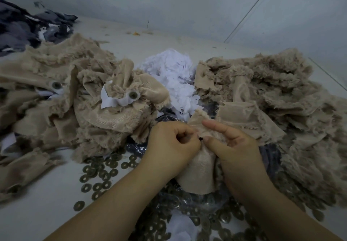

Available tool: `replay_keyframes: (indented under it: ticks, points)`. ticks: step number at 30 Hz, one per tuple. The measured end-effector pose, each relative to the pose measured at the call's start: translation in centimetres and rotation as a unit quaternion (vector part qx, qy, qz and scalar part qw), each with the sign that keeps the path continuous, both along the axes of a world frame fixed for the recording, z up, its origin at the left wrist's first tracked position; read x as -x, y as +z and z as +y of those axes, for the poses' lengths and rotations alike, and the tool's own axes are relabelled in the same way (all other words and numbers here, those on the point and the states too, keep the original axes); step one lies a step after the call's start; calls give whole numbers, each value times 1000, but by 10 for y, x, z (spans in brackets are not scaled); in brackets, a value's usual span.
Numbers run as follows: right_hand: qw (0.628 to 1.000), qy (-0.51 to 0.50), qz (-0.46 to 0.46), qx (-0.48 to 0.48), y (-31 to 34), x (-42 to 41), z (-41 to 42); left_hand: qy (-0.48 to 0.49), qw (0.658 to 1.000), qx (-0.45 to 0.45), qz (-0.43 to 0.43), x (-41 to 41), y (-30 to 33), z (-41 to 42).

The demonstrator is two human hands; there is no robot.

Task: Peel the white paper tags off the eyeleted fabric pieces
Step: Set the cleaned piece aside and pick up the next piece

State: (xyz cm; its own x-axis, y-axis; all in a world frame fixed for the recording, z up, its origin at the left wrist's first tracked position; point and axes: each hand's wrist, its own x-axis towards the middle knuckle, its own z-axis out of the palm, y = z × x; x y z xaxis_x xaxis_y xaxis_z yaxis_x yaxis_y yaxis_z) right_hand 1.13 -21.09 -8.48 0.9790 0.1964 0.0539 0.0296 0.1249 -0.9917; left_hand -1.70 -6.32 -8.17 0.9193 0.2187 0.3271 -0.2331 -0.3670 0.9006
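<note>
Surface: pale table (47, 212) against a light wall, strewn with fabric and hardware.
Left hand (171, 147): fingers curled tight, pinching at the top of a beige fabric piece (199, 173) beside a small dark spot; what they pinch is hidden.
Right hand (234, 146): thumb and lower fingers grip the same piece, index finger stretched out straight.
Left heap (65, 90): beige fur pieces, two showing metal eyelets, one with a white paper tag (112, 99).
Right heap (272, 94): beige pieces.
Middle: mound of white paper scraps (174, 75).
Near edge: loose metal rings (99, 175).
Far left: dark fabric (22, 28).
</note>
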Motion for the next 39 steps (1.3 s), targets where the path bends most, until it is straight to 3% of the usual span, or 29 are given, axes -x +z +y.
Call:
replay_keyframes:
  ticks: [4,7,9,11,15,17,20,22,27,30,39]
  points:
    - [999,5,42,25,-7,-4,0,15,998,-58,-2,-3,0,6]
    - [998,-6,57,35,-8,-9,-1,90,984,-144,-49,-7,7,9]
    - [997,-15,52,63,-9,-9,-3,126,948,-277,-89,-13,16,10]
    - [997,-7,37,72,-8,-8,-4,121,904,-406,-55,-24,26,14]
    - [997,18,23,71,0,-7,-4,105,859,-501,29,-43,40,21]
    - [996,21,23,86,3,-6,-4,114,887,-447,16,-49,41,29]
    - [994,34,22,100,10,-6,-3,55,972,-229,-10,-51,36,41]
    - [993,43,11,112,13,-6,-3,21,991,-131,13,-48,34,44]
    - [985,49,-54,158,27,-10,8,20,999,-18,34,-49,26,45]
    - [959,81,-95,254,33,-25,18,-4,1000,8,30,-51,30,42]
    - [962,99,56,248,31,-52,41,10,997,70,-11,-54,46,43]
